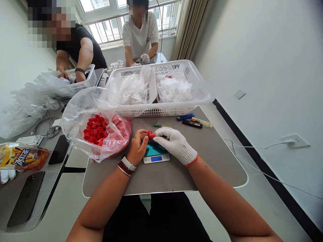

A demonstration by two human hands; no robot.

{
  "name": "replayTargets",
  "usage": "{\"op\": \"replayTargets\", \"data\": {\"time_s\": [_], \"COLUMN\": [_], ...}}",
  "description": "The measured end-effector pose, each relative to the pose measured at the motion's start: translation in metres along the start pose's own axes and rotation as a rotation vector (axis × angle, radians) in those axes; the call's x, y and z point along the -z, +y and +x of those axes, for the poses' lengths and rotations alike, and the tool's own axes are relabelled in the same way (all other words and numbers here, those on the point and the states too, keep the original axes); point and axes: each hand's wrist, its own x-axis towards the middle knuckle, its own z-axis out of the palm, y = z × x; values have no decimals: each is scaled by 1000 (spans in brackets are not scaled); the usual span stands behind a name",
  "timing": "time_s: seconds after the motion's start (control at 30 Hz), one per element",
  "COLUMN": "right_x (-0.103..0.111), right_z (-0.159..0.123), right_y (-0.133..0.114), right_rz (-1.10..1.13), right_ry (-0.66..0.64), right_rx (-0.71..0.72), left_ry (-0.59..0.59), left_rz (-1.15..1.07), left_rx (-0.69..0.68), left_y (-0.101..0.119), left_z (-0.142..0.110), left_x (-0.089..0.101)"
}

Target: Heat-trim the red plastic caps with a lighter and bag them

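A small red elbow-shaped fitting [151,134] is pinched between my two hands. My bare left hand [138,147] grips its left end with thumb and forefinger. My right hand [176,143], in a white knitted glove, holds its right end at the fingertips. Just beneath is a small digital scale [156,158] with a teal top and a lit blue display. To the left, an open clear plastic bag [78,116] contains many similar red fittings [95,130].
Behind the scale stands a white perforated basket [161,111] with crumpled plastic bags. Markers [192,123] and a cutter knife [185,117] lie before it. Phones [26,198] and a bottled drink [22,157] are on the left table. Two people work beyond.
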Motion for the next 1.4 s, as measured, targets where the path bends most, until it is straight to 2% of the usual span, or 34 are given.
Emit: {"op": "replayTargets", "data": {"time_s": [0.23,0.5,0.93,1.13,1.23,1.33,1.4], "right_x": [-1,-2,0,-2,-3,-4,-4], "right_z": [-1,-1,-2,-2,-2,-2,-2], "right_y": [-1,2,2,2,2,3,4], "right_rz": [9,0,-63,-80,-74,-91,-102], "right_ry": [-33,-26,-17,-16,-12,25,33], "right_rx": [41,39,57,113,146,167,175], "left_ry": [31,2,-142,20,70,57,17], "left_rz": [-10,-154,-292,-203,-78,108,132], "left_rx": [106,-13,14,-12,13,43,70], "left_y": [-7,0,11,4,4,6,7], "left_z": [1,2,-1,-2,0,2,2], "left_x": [-1,-1,6,-2,-1,2,3]}}
